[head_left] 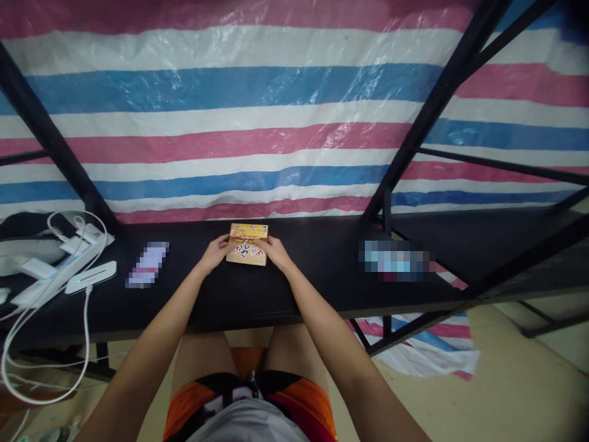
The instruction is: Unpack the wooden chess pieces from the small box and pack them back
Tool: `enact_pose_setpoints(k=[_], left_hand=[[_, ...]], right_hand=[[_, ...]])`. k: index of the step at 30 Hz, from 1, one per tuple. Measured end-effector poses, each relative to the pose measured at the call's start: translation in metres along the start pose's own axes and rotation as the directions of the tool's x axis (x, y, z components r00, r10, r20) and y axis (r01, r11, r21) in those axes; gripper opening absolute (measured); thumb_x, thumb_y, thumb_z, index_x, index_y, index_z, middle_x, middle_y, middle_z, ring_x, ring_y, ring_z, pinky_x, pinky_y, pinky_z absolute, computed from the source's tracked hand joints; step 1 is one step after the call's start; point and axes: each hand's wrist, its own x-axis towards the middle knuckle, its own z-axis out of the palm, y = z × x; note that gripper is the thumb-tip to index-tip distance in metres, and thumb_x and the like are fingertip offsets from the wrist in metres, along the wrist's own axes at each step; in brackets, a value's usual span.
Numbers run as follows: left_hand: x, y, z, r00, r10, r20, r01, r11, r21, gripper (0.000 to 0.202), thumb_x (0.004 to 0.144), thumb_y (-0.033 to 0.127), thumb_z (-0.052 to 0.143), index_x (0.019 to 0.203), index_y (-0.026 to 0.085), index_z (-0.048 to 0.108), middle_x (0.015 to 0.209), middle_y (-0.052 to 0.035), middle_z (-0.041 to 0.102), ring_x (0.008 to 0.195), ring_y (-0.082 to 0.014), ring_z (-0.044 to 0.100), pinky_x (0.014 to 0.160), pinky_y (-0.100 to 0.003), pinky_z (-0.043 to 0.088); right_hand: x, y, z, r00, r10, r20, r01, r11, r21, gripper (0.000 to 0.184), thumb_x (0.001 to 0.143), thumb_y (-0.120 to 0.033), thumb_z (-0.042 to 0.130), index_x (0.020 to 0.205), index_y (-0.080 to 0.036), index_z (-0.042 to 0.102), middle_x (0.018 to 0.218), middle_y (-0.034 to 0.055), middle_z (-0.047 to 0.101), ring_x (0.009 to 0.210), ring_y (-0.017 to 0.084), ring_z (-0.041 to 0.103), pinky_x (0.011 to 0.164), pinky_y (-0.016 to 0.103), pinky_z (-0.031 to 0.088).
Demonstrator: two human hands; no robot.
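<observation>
A small yellow and brown cardboard box (247,244) with printed lettering is on the black table (322,288), straight in front of me. My left hand (215,254) grips its left side, fingers wrapped at the edge. On the opposite side, my right hand (275,252) holds the right edge, with a finger reaching over the top face. The fingers behind the box are partly hidden. Whether the box rests flat or is raised a little, I cannot tell.
To the left lie a pixelated, phone-shaped item (148,265), a white device (91,277) with a cable and a white power strip (59,270). A pixelated item (393,256) is at the right. Black metal frame bars (414,129) and a striped plastic sheet (239,92) stand behind.
</observation>
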Motion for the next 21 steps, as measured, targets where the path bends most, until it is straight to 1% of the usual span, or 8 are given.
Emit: enact_pose_setpoints(k=[3, 5, 7, 13, 17, 21], left_hand=[[-0.0024, 0.0008, 0.002, 0.999, 0.001, 0.043, 0.001, 0.999, -0.045, 0.068, 0.059, 0.045, 0.079, 0.114, 0.011, 0.059, 0.097, -0.0122, 0.07, 0.09, -0.0256, 0.066, 0.084, -0.039, 0.05], [-0.0027, 0.0013, 0.0029, 0.999, 0.007, 0.044, -0.005, 0.999, -0.044, 0.063, 0.057, 0.046, 0.08, 0.106, 0.011, 0.062, 0.098, -0.0125, 0.07, 0.09, -0.0253, 0.065, 0.084, -0.038, 0.049], [-0.0022, 0.0014, 0.0032, 1.0, 0.009, 0.027, -0.008, 1.0, -0.029, 0.062, 0.056, 0.047, 0.08, 0.103, 0.011, 0.063, 0.095, -0.012, 0.07, 0.088, -0.0247, 0.066, 0.084, -0.038, 0.049], [-0.0011, 0.0016, 0.0036, 1.0, 0.017, -0.016, -0.017, 1.0, 0.005, 0.06, 0.054, 0.045, 0.081, 0.101, 0.012, 0.061, 0.081, -0.0074, 0.069, 0.08, -0.0225, 0.066, 0.078, -0.037, 0.05], [-0.0021, 0.0022, 0.0045, 1.0, 0.009, -0.014, -0.009, 1.0, -0.007, 0.059, 0.054, 0.044, 0.081, 0.1, 0.012, 0.06, 0.082, -0.0072, 0.069, 0.08, -0.0224, 0.066, 0.078, -0.038, 0.05], [-0.0046, 0.0034, 0.0065, 1.0, -0.023, 0.008, 0.023, 0.999, -0.044, 0.054, 0.058, 0.045, 0.079, 0.097, 0.013, 0.059, 0.086, -0.008, 0.07, 0.084, -0.0229, 0.067, 0.079, -0.038, 0.051]], right_hand=[[0.0009, -0.0005, -0.0038, 0.996, 0.009, -0.084, -0.022, 0.987, -0.158, 0.04, 0.073, -0.047, 0.067, 0.096, -0.014, 0.067, 0.095, 0.0085, 0.072, 0.087, 0.021, 0.067, 0.078, 0.031, 0.052], [0.0005, -0.0016, -0.0048, 0.993, 0.0, -0.115, -0.028, 0.969, -0.244, 0.039, 0.073, -0.049, 0.066, 0.092, -0.015, 0.068, 0.092, 0.0083, 0.072, 0.085, 0.021, 0.067, 0.075, 0.029, 0.051], [0.0, -0.0022, -0.0049, 0.992, -0.011, -0.127, -0.027, 0.956, -0.293, 0.04, 0.074, -0.05, 0.065, 0.092, -0.015, 0.068, 0.09, 0.0079, 0.072, 0.085, 0.021, 0.067, 0.074, 0.028, 0.051], [0.0005, -0.002, -0.005, 0.993, -0.036, -0.116, -0.002, 0.949, -0.315, 0.04, 0.076, -0.051, 0.061, 0.093, -0.015, 0.068, 0.093, 0.0083, 0.072, 0.087, 0.021, 0.067, 0.074, 0.027, 0.05], [-0.001, -0.0046, -0.0055, 0.993, -0.027, -0.118, -0.015, 0.939, -0.343, 0.042, 0.077, -0.053, 0.059, 0.092, -0.015, 0.068, 0.089, 0.0076, 0.072, 0.085, 0.021, 0.067, 0.074, 0.028, 0.049], [-0.0032, -0.007, -0.0047, 0.991, -0.016, -0.134, -0.032, 0.936, -0.351, 0.043, 0.077, -0.055, 0.058, 0.09, -0.016, 0.068, 0.088, 0.0075, 0.071, 0.084, 0.02, 0.066, 0.073, 0.027, 0.049]])
